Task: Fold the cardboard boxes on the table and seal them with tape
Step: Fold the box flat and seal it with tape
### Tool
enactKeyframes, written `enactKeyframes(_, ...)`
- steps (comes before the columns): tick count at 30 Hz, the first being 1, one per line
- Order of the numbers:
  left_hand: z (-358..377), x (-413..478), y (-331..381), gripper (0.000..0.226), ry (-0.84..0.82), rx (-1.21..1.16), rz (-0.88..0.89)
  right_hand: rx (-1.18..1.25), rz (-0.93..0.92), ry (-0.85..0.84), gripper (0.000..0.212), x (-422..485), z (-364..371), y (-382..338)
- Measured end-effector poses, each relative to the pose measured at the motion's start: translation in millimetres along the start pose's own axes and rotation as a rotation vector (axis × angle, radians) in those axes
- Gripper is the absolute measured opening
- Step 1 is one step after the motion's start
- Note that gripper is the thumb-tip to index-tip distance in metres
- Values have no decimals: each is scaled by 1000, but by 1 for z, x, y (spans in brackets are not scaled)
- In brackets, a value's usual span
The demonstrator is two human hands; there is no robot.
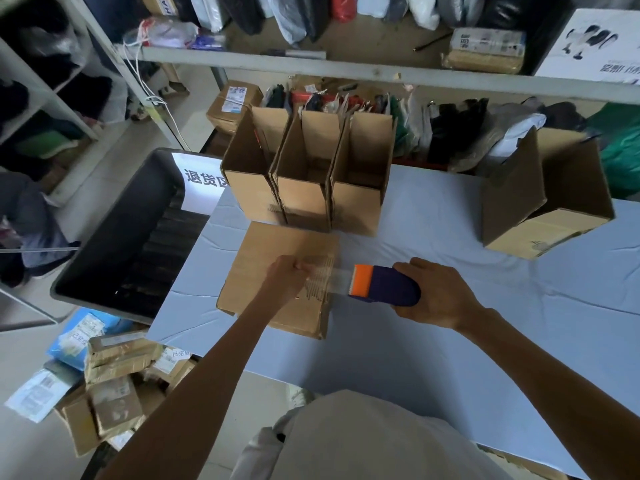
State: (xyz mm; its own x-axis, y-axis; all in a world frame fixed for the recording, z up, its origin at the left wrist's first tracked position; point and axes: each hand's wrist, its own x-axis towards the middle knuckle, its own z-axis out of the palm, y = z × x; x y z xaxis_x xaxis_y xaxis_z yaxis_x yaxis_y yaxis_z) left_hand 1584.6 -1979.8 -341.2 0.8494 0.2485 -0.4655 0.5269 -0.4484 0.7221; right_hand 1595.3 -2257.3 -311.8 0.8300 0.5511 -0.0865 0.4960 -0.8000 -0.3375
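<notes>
Over box (277, 265), hands stretch tape (337, 280)

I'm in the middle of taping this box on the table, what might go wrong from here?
1. The tape spans free air between the left hand and the tape dispenser in the right hand; slack could let it twist or wrinkle.
2. Only the left hand steadies the box; a hard pull may drag it sideways.
3. The open boxes stand right behind it and could get knocked.
</notes>
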Motion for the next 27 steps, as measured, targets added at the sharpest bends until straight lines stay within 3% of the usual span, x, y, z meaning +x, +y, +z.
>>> enactKeyframes(10,5,3,0,27,144,176,113,11,28,-13,50,9,1,-1)
enactKeyframes(17,9,3,1,14,201,425,214,6,-6,-63,54,14,6,2)
enactKeyframes(19,11,6,-3,24,195,503,217,1,-7,-86,53,15,7,3)
enactKeyframes(22,8,9,-10,75,199,524,150,-26,3,-124,47,18,7,3)
enactKeyframes(27,10,12,-10,60,219,502,211,-67,55,-240,40,34,13,-13)
